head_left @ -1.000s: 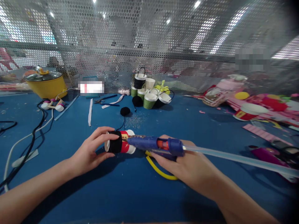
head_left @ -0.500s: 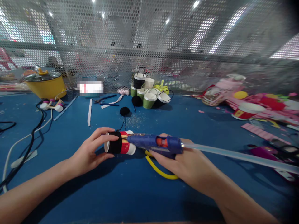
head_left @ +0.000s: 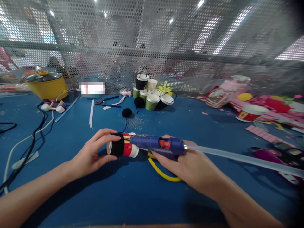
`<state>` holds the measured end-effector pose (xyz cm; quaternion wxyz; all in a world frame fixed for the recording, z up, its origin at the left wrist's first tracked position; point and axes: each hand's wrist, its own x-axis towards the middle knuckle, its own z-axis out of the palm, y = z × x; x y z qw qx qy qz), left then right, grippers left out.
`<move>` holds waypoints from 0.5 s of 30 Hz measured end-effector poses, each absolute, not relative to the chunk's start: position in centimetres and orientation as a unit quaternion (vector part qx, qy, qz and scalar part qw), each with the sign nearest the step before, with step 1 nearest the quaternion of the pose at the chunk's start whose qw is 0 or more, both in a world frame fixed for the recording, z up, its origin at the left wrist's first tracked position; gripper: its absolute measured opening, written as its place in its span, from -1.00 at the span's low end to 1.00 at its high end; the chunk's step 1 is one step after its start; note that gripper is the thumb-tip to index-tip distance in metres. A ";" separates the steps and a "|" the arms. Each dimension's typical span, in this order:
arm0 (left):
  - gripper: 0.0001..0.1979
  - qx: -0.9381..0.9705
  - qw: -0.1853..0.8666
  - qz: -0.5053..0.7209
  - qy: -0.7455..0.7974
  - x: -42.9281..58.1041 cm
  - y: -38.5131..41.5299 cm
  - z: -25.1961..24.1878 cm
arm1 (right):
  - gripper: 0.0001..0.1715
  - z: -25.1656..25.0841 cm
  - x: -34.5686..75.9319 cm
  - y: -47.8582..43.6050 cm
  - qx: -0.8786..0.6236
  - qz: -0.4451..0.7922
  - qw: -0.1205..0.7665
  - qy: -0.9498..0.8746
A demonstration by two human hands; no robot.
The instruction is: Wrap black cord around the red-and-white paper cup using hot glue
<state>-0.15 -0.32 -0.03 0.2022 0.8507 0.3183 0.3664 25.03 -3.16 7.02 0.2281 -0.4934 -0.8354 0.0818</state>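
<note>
Head view: left hand (head_left: pixel 91 156) grip clamped on paper cup (head_left: pixel 128 149), sideways on table (head_left: pixel 133 196), middle near front edge, black yarn band (head_left: pixel 118 148) round it. Right hand (head_left: pixel 187 163) grip clamped on glue gun (head_left: pixel 156 144), nozzle at cup's red part. Past second: nozzle nudged up, cup near static; gluing likely mid-pass.

Glue stick (head_left: pixel 237 158) runs off right edge; label (head_left: pixel 92 88) blurred.

craft workshop: blue worktable (head_left: pixel 213 133), mesh partition (head_left: pixel 166 47), decorated cups (head_left: pixel 152 95).
</note>
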 end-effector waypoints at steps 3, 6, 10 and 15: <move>-0.59 0.835 0.238 0.374 0.325 -0.1 -0.3 0.2 | -0.76 7.1 25.1 -3.3 -0.484 0.083 0.227 -0.841; -0.56 0.812 0.290 0.387 0.328 0.1 -0.3 0.2 | -0.75 7.0 25.2 -3.5 -0.481 0.075 0.223 -0.844; -0.56 0.783 0.342 0.403 0.328 0.1 -0.2 0.0 | -0.75 6.4 25.4 -3.6 -0.478 0.057 0.223 -0.848; -0.56 0.771 0.361 0.410 0.327 0.0 -0.2 -0.3 | -0.79 5.8 25.5 -3.7 -0.492 0.055 0.216 -0.842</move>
